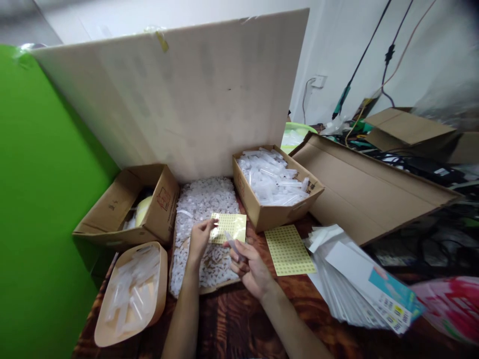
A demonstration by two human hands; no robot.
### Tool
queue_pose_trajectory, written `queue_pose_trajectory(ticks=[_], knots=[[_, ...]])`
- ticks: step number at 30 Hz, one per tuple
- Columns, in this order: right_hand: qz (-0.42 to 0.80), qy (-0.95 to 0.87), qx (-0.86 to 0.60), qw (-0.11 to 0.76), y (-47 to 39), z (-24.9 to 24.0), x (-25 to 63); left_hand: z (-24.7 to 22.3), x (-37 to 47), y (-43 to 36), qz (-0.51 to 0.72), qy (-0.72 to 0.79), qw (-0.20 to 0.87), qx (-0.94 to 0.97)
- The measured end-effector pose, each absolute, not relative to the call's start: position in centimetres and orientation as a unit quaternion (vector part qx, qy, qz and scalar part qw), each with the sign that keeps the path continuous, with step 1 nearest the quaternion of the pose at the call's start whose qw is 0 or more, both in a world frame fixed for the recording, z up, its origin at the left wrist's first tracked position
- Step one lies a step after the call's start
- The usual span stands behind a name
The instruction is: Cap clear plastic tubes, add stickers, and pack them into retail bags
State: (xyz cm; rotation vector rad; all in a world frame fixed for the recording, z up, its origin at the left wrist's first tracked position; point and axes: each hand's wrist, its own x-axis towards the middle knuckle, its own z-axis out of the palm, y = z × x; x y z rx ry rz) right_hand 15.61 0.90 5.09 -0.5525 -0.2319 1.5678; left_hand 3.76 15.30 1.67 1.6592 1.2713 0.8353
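Observation:
My left hand [200, 241] is closed in a pinch at the left edge of a yellow sheet of small round stickers [232, 227]. The sheet lies over a shallow tray full of small whitish pieces [207, 192]. In my right hand [249, 264], closed fingers grip a slim translucent plastic tube [235, 245], its tip pointing up and left towards the sheet. The tube's lower part is hidden by the fingers. A second yellow sticker sheet [289, 249] lies flat on the table, right of my right hand.
A cardboard box [279, 214] heaped with translucent tubes stands behind right. At left are another open box [123, 234] and a peach-coloured bin [161, 294] of tubes. Fanned white printed cards [348, 279] lie at right. A pale panel [187, 99] stands behind.

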Motion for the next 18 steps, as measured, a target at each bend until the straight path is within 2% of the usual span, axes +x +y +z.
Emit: queue_pose_trajectory(ticks=[2, 5, 8, 10, 13, 15, 18], knots=[[0.652, -0.162, -0.302, 0.677, 1.1, 5.0, 16.0, 1.3, 4.5, 18.1, 0.345, 0.565, 0.347, 0.664], [0.551, -0.267, -0.428, 0.665, 1.1, 4.6, 17.0, 0.8, 5.3, 20.6, 0.336, 0.596, 0.281, 0.673], [0.321, -0.401, -0.582, 0.631, 0.6, 4.1, 18.2, 0.7, 5.1, 21.1, 0.332, 0.594, 0.251, 0.688], [0.192, -0.467, -0.63, 0.59, 0.3, 3.8, 18.7, 0.8, 4.5, 20.6, 0.346, 0.582, 0.238, 0.697], [0.136, -0.509, -0.645, 0.554, 0.2, 3.2, 19.2, 1.1, 3.4, 18.9, 0.382, 0.56, 0.218, 0.702], [0.131, -0.521, -0.644, 0.545, 0.3, 2.9, 19.1, 1.1, 3.0, 17.1, 0.42, 0.536, 0.251, 0.688], [0.14, -0.538, -0.631, 0.541, 0.6, 2.5, 18.6, 1.2, 3.1, 13.7, 0.454, 0.483, 0.448, 0.6]])
